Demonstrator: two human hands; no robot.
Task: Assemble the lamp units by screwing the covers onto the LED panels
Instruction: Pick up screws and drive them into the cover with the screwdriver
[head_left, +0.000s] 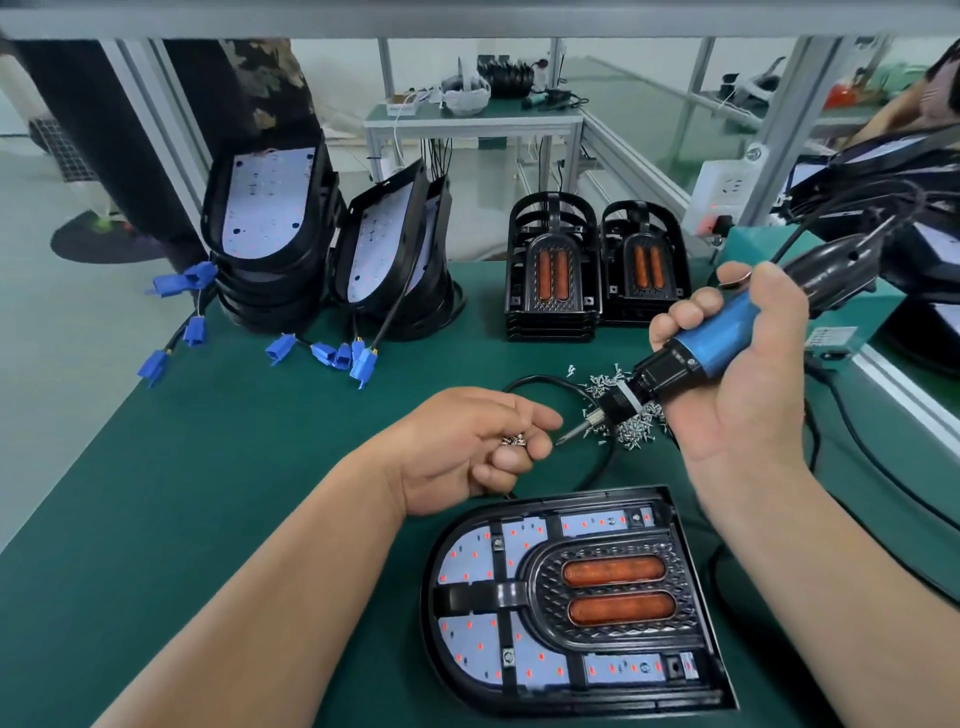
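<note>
Lamp unit (566, 699) lies flat on the green counter (208, 467), near edge, just below both hands.
- Black D-shaped housing, rounded end to the left, straight end to the right.
- LED panel (467, 561) inside: pale white board dotted with small red emitters.
- Black cover (540, 592) sits over the panel, its ribs dividing the board into windows. At its middle is a raised, textured surround with two amber oblong lenses (613, 570), one above the other.
- Small square fixing points show near the cover's corners and ribs; some carry a screw head, others are too small to tell.
- Small sticker (688, 666) at the lower right corner of the unit — print too fine to read.

Left hand (467, 447): fingers curled, cupping a few loose screws (515, 440), held just above the counter beyond the unit.

Right hand (743, 364): wrapped round an electric screwdriver (711, 345) with a blue barrel and black nose. The driver is tilted, its bit tip close to the left fingertips.

Pile of screws (623, 415) on the counter beneath the driver's nose, with a black cable (545, 382) looping past it.

Back of counter — two leaning stacks of panel housings (270, 244) at left with blue connectors (332, 356) trailing, and two stacks of covers (553, 270) at centre. Teal box (831, 338) at right bears a label, unreadable.
</note>
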